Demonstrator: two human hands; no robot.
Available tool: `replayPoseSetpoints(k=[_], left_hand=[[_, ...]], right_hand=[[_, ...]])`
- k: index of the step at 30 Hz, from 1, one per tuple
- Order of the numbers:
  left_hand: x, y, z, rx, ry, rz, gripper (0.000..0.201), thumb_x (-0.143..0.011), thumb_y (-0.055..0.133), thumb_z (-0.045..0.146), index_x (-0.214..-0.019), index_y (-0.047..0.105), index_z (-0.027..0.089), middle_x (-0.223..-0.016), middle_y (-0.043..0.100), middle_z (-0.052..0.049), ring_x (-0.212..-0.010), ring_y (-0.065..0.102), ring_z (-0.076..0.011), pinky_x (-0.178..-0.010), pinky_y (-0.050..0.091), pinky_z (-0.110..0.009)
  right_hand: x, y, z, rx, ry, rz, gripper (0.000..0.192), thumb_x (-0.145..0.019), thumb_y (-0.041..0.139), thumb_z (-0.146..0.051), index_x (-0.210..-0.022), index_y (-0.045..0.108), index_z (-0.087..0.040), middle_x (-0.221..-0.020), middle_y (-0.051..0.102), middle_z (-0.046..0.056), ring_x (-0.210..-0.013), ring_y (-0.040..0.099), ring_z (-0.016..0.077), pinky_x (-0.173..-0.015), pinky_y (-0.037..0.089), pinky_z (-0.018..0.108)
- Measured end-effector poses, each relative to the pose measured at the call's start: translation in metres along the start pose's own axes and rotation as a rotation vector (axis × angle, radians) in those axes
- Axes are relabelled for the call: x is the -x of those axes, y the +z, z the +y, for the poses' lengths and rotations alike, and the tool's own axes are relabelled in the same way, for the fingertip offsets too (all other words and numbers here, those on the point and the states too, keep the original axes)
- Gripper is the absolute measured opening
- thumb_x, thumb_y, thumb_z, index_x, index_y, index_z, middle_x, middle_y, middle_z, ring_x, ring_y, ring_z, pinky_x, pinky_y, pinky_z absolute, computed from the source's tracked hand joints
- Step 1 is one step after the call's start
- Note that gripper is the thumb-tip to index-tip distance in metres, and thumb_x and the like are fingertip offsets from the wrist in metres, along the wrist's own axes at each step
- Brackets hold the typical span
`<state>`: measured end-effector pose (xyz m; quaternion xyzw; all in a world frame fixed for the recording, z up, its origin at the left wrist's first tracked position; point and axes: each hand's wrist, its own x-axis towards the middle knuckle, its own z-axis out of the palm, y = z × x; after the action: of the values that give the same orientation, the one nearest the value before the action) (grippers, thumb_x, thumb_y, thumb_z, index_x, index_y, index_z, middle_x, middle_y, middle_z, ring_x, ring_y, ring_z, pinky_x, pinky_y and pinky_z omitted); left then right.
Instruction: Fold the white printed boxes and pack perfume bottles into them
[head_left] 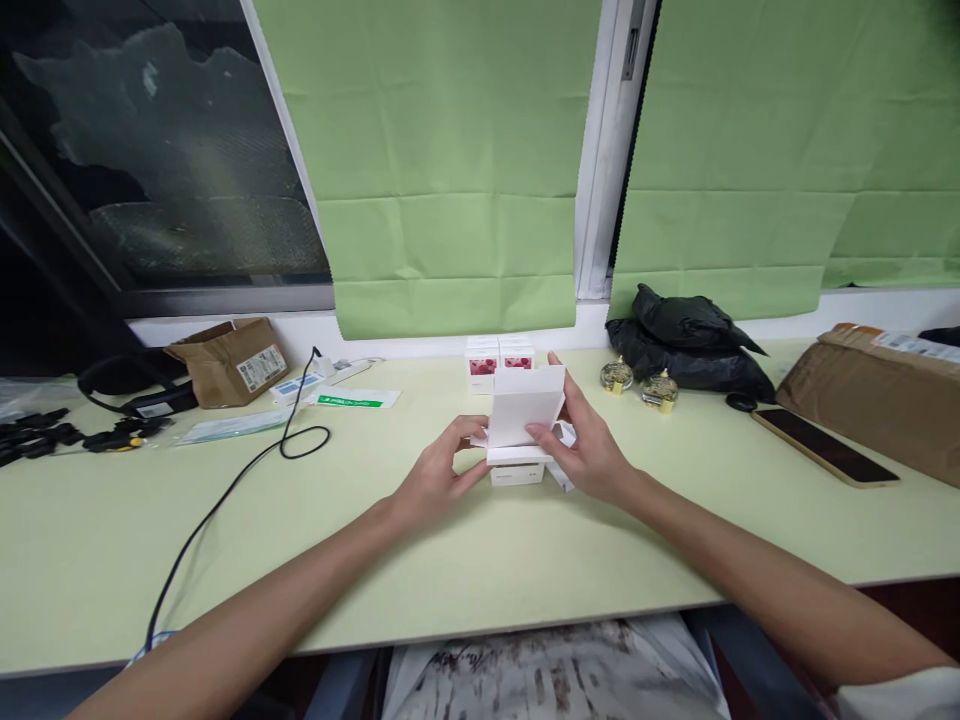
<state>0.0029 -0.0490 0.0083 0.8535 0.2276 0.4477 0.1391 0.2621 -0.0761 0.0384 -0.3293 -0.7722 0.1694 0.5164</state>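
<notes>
A small white cardboard box with its lid flap raised is between my two hands, at the middle of the table. My left hand pinches its lower left side. My right hand grips the right side, thumb on the inner face of the flap. What the box contains is hidden from here. Under it, the printed front of a white carton shows, and a white flap or piece of card sticks out beneath my right hand. Just behind stand white boxes with red pictures.
Two gold-and-glass bottles stand right of the boxes, before a black plastic bag. Farther right are a phone and a brown parcel. A black cable crosses the left side, near an opened brown carton.
</notes>
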Motion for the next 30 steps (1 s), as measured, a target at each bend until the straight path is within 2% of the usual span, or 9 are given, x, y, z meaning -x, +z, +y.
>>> replayPoseSetpoints(k=[6, 12, 16, 19, 26, 30], left_hand=[[0.002, 0.000, 0.000, -0.008, -0.047, -0.019, 0.033, -0.100, 0.066, 0.023, -0.129, 0.050, 0.027, -0.127, 0.065, -0.009, -0.118, 0.067, -0.0210, -0.097, 0.061, -0.041], [0.003, 0.002, 0.001, -0.002, -0.080, -0.005, 0.037, -0.099, 0.069, 0.025, -0.130, 0.049, 0.028, -0.127, 0.065, -0.008, -0.119, 0.066, -0.0214, -0.100, 0.060, -0.042], [0.002, 0.002, 0.005, -0.002, -0.117, -0.008, 0.036, -0.097, 0.070, 0.022, -0.127, 0.051, 0.027, -0.124, 0.065, -0.007, -0.115, 0.067, -0.0201, -0.099, 0.060, -0.041], [0.000, 0.004, 0.009, -0.007, -0.155, 0.005, 0.038, -0.093, 0.074, 0.022, -0.124, 0.053, 0.027, -0.120, 0.066, -0.005, -0.111, 0.068, -0.0196, -0.099, 0.061, -0.040], [-0.002, 0.006, 0.010, 0.022, -0.152, 0.036, 0.037, -0.091, 0.076, 0.024, -0.123, 0.056, 0.026, -0.118, 0.067, -0.004, -0.111, 0.068, -0.0196, -0.103, 0.060, -0.041], [-0.001, 0.005, 0.010, -0.015, -0.117, 0.021, 0.035, -0.094, 0.073, 0.023, -0.123, 0.055, 0.026, -0.117, 0.067, -0.005, -0.108, 0.068, -0.0197, -0.097, 0.061, -0.040]], right_hand=[[-0.001, 0.000, -0.001, -0.052, -0.024, 0.012, 0.079, -0.107, 0.052, -0.043, -0.171, 0.006, -0.033, -0.165, 0.044, 0.014, -0.116, 0.067, 0.0274, -0.099, 0.062, 0.047], [-0.003, -0.004, -0.002, -0.074, -0.013, -0.023, 0.077, -0.108, 0.051, -0.045, -0.171, 0.007, -0.034, -0.161, 0.048, 0.013, -0.116, 0.067, 0.0284, -0.096, 0.064, 0.048], [-0.003, -0.005, -0.002, -0.119, -0.015, -0.046, 0.076, -0.108, 0.050, -0.044, -0.171, 0.007, -0.034, -0.163, 0.045, 0.014, -0.125, 0.063, 0.0294, -0.104, 0.060, 0.048], [-0.002, -0.006, 0.001, -0.153, -0.004, -0.053, 0.075, -0.108, 0.050, -0.045, -0.170, 0.008, -0.034, -0.157, 0.050, 0.013, -0.128, 0.061, 0.0300, -0.106, 0.058, 0.049], [0.000, -0.008, 0.007, -0.117, 0.013, -0.016, 0.068, -0.106, 0.054, -0.049, -0.163, 0.024, -0.028, -0.140, 0.059, 0.015, -0.115, 0.065, 0.0298, -0.099, 0.060, 0.049], [0.001, -0.007, 0.007, -0.076, -0.006, 0.017, 0.064, -0.105, 0.056, -0.045, -0.161, 0.028, -0.029, -0.142, 0.057, 0.015, -0.115, 0.064, 0.0289, -0.098, 0.060, 0.048]])
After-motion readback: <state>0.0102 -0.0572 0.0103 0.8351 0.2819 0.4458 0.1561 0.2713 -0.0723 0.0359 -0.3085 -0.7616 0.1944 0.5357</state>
